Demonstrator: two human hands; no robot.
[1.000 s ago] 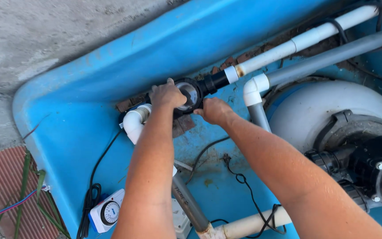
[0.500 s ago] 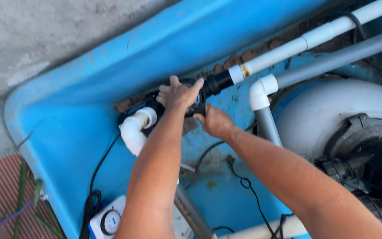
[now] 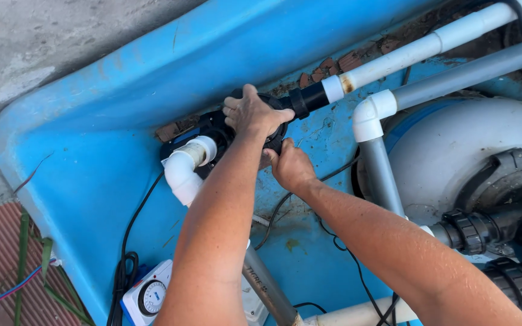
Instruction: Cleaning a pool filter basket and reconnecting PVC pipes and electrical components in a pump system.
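A black pump housing [image 3: 215, 128] with a round lid sits low in a blue tub [image 3: 92, 151]. My left hand [image 3: 250, 113] lies on top of the lid, fingers wrapped around its rim. My right hand [image 3: 290, 166] grips the same lid from below and to the right. A white elbow pipe [image 3: 185, 169] joins the pump on its left. A black union and white pipe [image 3: 394, 57] lead off to the upper right. The lid itself is mostly hidden under my hands.
A grey pipe with a white elbow [image 3: 373, 118] runs beside a large white filter tank [image 3: 466, 151] with black valve fittings [image 3: 472, 232]. A white dial timer [image 3: 149, 296] and black cables [image 3: 125, 271] lie at the bottom left. Concrete borders the tub above.
The view has shifted and closed in on the pump. My left hand has rotated over the lid, and my right hand has slid under it.
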